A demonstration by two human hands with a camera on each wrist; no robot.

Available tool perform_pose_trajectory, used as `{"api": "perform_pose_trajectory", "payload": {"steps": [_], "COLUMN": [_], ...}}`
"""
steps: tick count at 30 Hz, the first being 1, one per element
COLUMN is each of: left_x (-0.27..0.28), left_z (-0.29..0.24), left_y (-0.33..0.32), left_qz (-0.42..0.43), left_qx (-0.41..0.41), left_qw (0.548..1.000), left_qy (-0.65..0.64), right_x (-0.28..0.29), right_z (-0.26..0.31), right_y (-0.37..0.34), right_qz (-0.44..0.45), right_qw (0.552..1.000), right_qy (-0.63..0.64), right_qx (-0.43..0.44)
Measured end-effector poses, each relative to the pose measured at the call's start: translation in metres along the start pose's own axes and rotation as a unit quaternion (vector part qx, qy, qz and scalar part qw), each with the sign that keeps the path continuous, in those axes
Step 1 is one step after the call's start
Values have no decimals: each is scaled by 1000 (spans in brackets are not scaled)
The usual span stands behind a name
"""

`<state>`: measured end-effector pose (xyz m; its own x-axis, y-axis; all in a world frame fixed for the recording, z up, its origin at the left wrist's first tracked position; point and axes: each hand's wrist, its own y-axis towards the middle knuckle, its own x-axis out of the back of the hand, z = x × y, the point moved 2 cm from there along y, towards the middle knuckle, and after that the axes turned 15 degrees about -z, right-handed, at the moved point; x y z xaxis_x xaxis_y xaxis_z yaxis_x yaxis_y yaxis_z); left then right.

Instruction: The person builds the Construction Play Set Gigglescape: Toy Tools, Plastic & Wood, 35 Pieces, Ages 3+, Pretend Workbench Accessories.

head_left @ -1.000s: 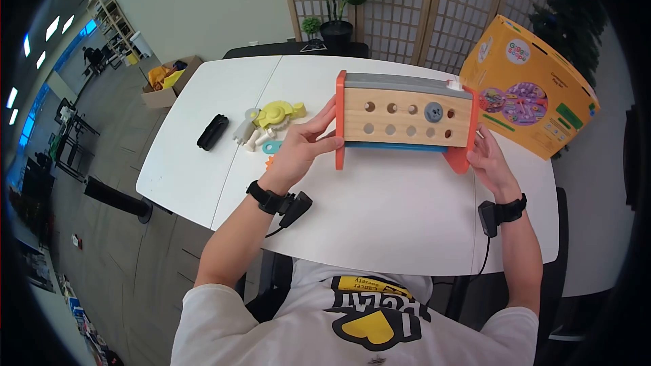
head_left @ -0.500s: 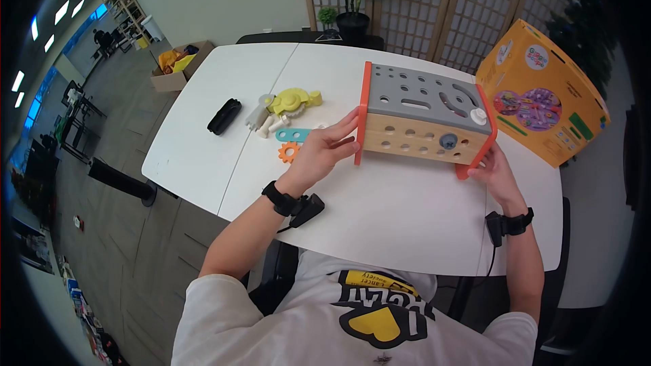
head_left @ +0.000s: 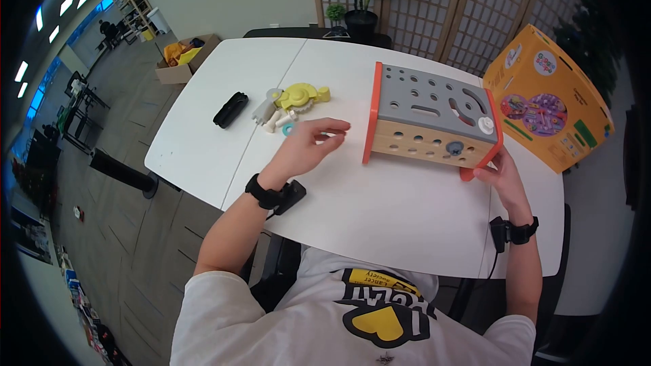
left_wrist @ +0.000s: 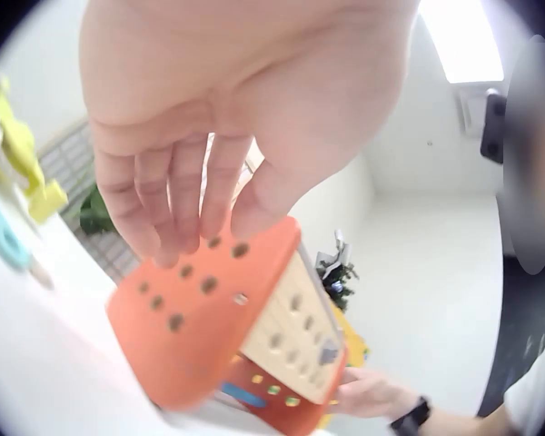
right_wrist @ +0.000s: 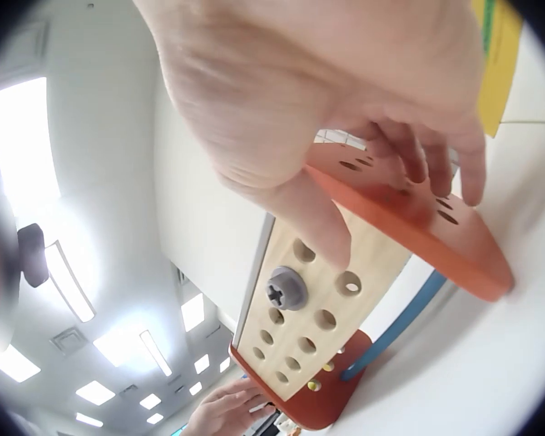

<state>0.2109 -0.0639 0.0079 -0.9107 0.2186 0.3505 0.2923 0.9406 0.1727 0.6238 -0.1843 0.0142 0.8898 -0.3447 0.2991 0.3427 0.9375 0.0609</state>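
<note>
The toy workbench [head_left: 434, 105] stands on the white table, with a grey perforated top, a wooden front and red end panels. A grey screw head [right_wrist: 286, 289] sits in the wooden front; a white knob [head_left: 485, 125] is on the top. My right hand [head_left: 503, 179] holds the right red panel, thumb at its front edge and fingers on its outer face. My left hand [head_left: 305, 152] is off the workbench, left of it, fingers loosely bent and empty. In the left wrist view the left red panel [left_wrist: 200, 318] shows beyond the fingers.
Left of the workbench lie a yellow toy piece [head_left: 298, 96], a grey piece [head_left: 266, 110], white pegs, a partly hidden teal piece [head_left: 287, 129] and a black object [head_left: 231, 110]. A large orange box [head_left: 549, 98] stands at the right, a plant [head_left: 363, 0] behind the table.
The workbench has tipped back from its raised, tilted pose so that its grey top shows, and it stands on the table. My left hand has let go and moved left; my right hand still holds.
</note>
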Motion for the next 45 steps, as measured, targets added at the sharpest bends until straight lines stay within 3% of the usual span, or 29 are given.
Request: {"api": "perform_pose_trajectory", "payload": {"steps": [2,4,7,8,11,13,15,20,26,32,38,45], "left_x": [28,57,90,94,100,101,100,99,104,110,111,109], "left_z": [-8,18,47,50,57,64,65,67,65,44,16,8], "left_y": [3,10,10,10,9,11,10,9,-5,-17,-21,-23], "left_qz": [-81,-164,-182,-170,-134,-114,-100,-88,-127,-146,-126,-104], "left_qx": [18,-61,-137,-122,-86,-80,-72,-65,-63,-61,-23,28], "left_qw": [975,943,873,872,869,873,880,876,895,931,960,974], "left_qy": [208,284,431,443,468,468,458,470,422,329,250,201], "right_x": [0,0,-14,-22,-58,-90,-125,-207,-284,-328,-345,-347], "right_z": [5,18,54,68,101,109,115,100,86,72,66,57], "right_y": [-3,-7,-21,-27,-44,-51,-56,-46,-26,-14,-6,1], "right_qz": [-41,-140,-246,-273,-169,-37,25,186,281,196,183,194], "right_qw": [998,975,902,869,835,874,832,842,819,832,818,860], "right_qy": [-29,-136,-207,-216,-178,-120,-143,-222,-356,-343,-373,-346], "right_qx": [23,109,288,353,492,470,535,456,352,390,399,320]}}
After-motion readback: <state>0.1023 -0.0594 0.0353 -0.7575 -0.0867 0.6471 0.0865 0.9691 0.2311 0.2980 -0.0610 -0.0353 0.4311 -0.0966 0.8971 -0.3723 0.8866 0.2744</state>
